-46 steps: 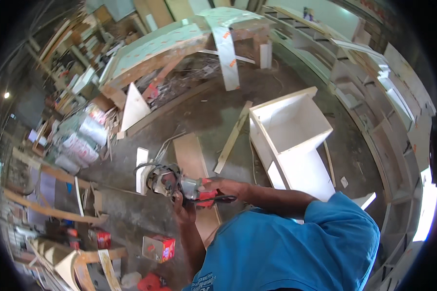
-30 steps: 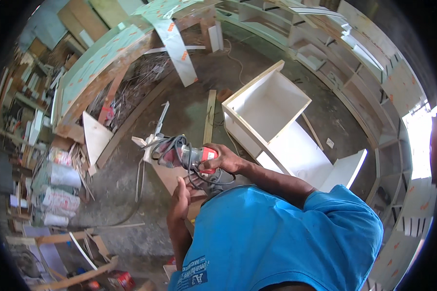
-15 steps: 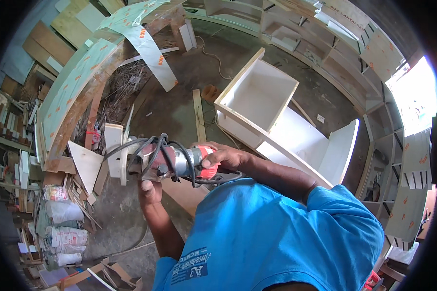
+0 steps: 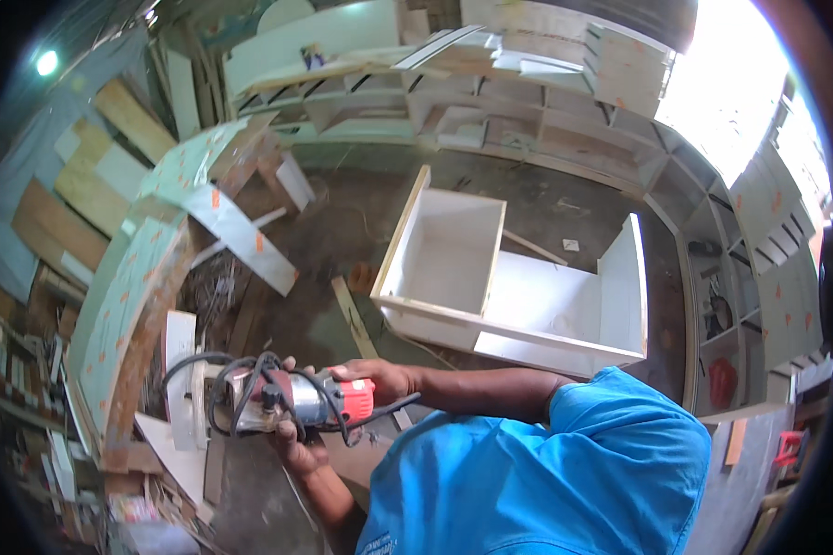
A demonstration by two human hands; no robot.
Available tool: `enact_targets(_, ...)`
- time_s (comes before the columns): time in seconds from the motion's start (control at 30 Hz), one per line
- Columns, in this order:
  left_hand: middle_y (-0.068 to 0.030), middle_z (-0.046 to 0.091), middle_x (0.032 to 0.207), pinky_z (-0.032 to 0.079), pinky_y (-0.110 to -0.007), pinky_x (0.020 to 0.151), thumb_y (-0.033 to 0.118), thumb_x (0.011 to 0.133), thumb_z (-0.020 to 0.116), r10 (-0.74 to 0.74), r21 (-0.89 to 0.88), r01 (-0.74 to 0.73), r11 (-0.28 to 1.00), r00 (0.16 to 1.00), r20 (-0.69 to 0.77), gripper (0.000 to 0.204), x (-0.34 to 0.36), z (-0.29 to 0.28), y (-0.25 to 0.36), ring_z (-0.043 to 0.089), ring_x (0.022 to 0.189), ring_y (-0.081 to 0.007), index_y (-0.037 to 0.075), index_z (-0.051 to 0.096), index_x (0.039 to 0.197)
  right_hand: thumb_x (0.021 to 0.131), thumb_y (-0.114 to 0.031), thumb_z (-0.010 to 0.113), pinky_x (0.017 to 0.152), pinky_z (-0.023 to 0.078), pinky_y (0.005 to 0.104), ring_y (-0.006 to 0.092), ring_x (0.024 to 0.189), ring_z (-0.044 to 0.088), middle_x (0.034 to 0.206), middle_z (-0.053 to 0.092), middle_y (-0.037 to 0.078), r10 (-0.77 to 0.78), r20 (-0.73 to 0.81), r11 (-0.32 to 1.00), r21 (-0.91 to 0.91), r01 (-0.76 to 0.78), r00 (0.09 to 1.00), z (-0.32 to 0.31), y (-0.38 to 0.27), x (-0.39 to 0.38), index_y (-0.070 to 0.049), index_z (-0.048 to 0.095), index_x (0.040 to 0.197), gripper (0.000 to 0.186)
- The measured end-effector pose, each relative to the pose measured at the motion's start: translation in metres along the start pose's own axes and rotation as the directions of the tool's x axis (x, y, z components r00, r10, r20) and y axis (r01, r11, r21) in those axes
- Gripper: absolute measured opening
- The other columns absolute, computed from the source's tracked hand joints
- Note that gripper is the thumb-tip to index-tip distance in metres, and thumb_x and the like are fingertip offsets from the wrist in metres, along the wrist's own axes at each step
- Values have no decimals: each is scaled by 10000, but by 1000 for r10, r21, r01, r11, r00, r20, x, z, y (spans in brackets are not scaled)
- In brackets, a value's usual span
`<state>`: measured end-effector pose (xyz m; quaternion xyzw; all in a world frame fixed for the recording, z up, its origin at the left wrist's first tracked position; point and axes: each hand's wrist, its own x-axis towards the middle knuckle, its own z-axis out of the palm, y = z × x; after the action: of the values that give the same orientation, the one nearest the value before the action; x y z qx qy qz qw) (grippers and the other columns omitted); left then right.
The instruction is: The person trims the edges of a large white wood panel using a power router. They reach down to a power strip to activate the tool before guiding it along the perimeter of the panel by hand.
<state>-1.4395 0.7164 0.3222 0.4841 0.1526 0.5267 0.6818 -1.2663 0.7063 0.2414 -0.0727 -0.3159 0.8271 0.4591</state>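
Just ahead of the chest, the person holds a red and silver power tool (image 4: 310,398) level in the air, both bare hands clamped on it. The right hand (image 4: 372,376) grips the red end from its far side, the thumb and fingers bent around the casing. The left hand (image 4: 301,451) supports the body from the near side, thumb pressed against the metal part, and a few fingertips peep over the far edge; how the rest of its fingers lie is hidden by the tool. A black cord (image 4: 268,363) is looped loosely around the body, with one length sticking out past the red end toward the blue shirt (image 4: 537,472). The tool's pale flat base (image 4: 190,407) points away to the left, in front of a white triangular board (image 4: 180,453).

Beyond the right forearm, a white open cabinet (image 4: 449,245) lies on the concrete floor (image 4: 342,208), one deep compartment on its left and a longer, shallower one on its right. Near its left corner lies a wooden strip (image 4: 352,310). Farther left stands a workbench (image 4: 120,314) topped with pale green sheeting, a white strip (image 4: 245,242) slanting down from it. Low shelving (image 4: 555,129) curves along the far side.
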Motion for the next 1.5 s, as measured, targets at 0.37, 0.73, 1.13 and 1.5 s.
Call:
enact_targets(0.37,-151,565,1359,447,-468,1062,465,843,731,109,97,-89,991,969,-222,788,51,-7,2,565,1231,-293,-4,481,1424,987,-729,268,909,506,407,308,1058,657,1116,692,191,116,68,961,244,-129,991,-12,16,-50,-17,549,1339,843)
enact_targets(0.73,-192,598,1327,557,-500,948,323,708,853,-307,-101,331,938,930,201,899,21,-63,-11,670,1096,-339,4,441,1440,982,-224,635,585,463,262,115,588,523,666,504,-10,-483,-481,854,-443,272,732,-8,-66,-102,-81,581,833,213)
enact_targets(1.13,-237,540,1389,581,-488,870,891,729,544,-158,-382,231,895,964,214,1190,-30,-62,-48,668,1064,-387,-2,351,1492,1014,-286,606,483,298,227,48,477,301,595,355,-84,-494,-763,865,-383,324,416,-30,-63,-61,-120,548,853,239)
enact_targets(1.5,-224,566,1354,560,-472,943,878,748,543,-327,-604,335,723,936,128,1189,-62,-78,-78,611,1196,-381,-13,345,1510,970,-174,639,516,298,244,59,496,327,598,379,-61,-712,-276,681,-492,542,645,12,-106,-75,-72,573,872,156)
